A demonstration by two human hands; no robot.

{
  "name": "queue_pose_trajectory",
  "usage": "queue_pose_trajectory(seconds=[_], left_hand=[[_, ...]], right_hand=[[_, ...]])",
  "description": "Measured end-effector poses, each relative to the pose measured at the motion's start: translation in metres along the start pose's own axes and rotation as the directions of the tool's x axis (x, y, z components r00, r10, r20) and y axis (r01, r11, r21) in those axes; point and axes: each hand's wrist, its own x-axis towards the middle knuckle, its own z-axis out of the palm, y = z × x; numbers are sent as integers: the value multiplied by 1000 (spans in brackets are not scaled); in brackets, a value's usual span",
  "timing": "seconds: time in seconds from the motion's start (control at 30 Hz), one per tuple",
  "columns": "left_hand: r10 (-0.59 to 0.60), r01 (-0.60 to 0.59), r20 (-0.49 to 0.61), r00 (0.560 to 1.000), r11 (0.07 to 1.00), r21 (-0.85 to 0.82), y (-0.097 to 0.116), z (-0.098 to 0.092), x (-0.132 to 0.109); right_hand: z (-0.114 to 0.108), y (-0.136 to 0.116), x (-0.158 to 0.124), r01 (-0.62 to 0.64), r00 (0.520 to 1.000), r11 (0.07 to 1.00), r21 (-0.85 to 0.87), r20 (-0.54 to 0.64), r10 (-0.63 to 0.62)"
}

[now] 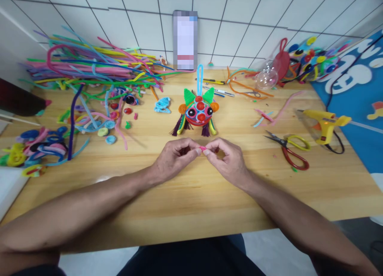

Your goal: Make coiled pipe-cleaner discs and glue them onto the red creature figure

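My left hand (178, 157) and my right hand (225, 159) meet above the table's middle, both with thumb and forefinger pinched. Between their fingertips is a short pink pipe cleaner piece (203, 148), mostly covered by the fingers. Just beyond them stands a colourful animal-head ornament (200, 111) with green ears, black eyes, red discs, dark tassels and a light blue hanging loop (200, 79).
Pipe cleaners (98, 70) are heaped at the back left, with coiled pieces (44, 146) below. A phone (185, 40) leans against the tiled wall. To the right lie scissors (289, 148), a yellow glue gun (326, 124) and a utility knife (214, 81).
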Motion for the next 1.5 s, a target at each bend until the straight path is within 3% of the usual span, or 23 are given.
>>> queue_pose_trajectory(seconds=[0.33, 0.47, 0.63, 0.77, 0.87, 0.93, 1.0, 1.03, 1.07, 1.1, 1.13, 1.17, 1.23, 1.27, 1.4, 1.5], left_hand=[[-22, 22, 0, 1000, 999, -41, -2, 0, 1], [-11, 11, -1, 1000, 999, -52, -3, 1, 2], [21, -21, 4, 1000, 999, -40, -6, 2, 3], [43, -43, -3, 999, 998, -50, -7, 2, 5], [48, -48, -11, 999, 997, -62, -9, 1, 6], [55, -56, -15, 998, 996, -65, -10, 2, 7], [59, -60, -14, 998, 996, -61, -11, 2, 7], [60, -61, -13, 998, 997, -56, -12, 2, 7], [62, -62, -10, 998, 997, -51, -12, 2, 7], [64, -64, -7, 998, 997, -45, -12, 2, 7], [67, -67, -3, 998, 997, -39, -12, 2, 7], [70, -70, 1, 998, 997, -32, -13, 1, 7], [74, -73, 13, 997, 997, -15, -14, 1, 7], [73, -73, 19, 997, 997, -8, -14, 1, 7], [82, -82, 19, 996, 997, -4, -16, 1, 7], [98, -98, 7, 995, 995, -4, -16, 2, 7]], right_hand=[[-4, -2, 3, -49, 999, 997, 65, 24, 47], [-11, 7, 11, -126, 990, 988, 94, -59, 132], [-13, 23, 25, -266, 933, 953, 148, -209, 293], [-24, 13, 38, -355, 892, 885, 301, -173, 417], [-59, -6, 53, -472, 852, 744, 473, 25, 524], [-99, -18, 62, -550, 808, 728, 408, 41, 588], [-149, -27, 67, -599, 767, 797, 75, -232, 598], [-175, -30, 67, -612, 757, 771, -173, -411, 508], [-199, -32, 65, -620, 753, 656, -429, -559, 347], [-219, -34, 63, -644, 736, 461, -610, -658, 158], [-233, -35, 60, -629, 734, 403, -665, -678, 29], [-241, -35, 58, -526, 750, 587, -615, -661, -22], [-233, -29, 56, -266, 797, 934, -240, -599, 73], [-219, -22, 56, -199, 844, 980, -7, -510, 168], [-125, 19, 65, -254, 909, 967, 17, -337, 244], [-68, 45, 70, -253, 964, 911, -325, -2, 266]])
